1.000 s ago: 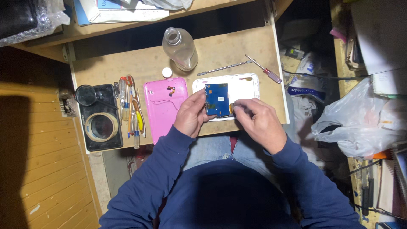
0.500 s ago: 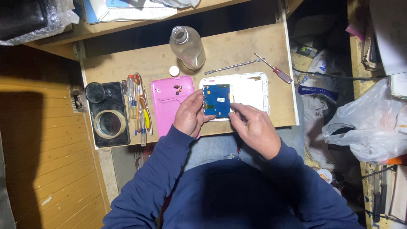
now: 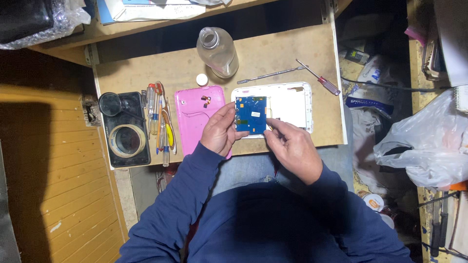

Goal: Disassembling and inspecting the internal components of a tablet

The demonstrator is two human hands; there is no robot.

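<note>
The left hand [image 3: 220, 131] and right hand [image 3: 291, 147] are both pinching the blue circuit board [image 3: 251, 115], its long axis running near-to-far, over the white tablet shell [image 3: 292, 104].

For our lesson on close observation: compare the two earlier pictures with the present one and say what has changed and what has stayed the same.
Little has changed. The left hand and right hand grip the blue circuit board over the white tablet frame as before; nothing was picked up or released. The view drifts slightly. The pink back cover, bottle and screwdriver have not moved.
</note>
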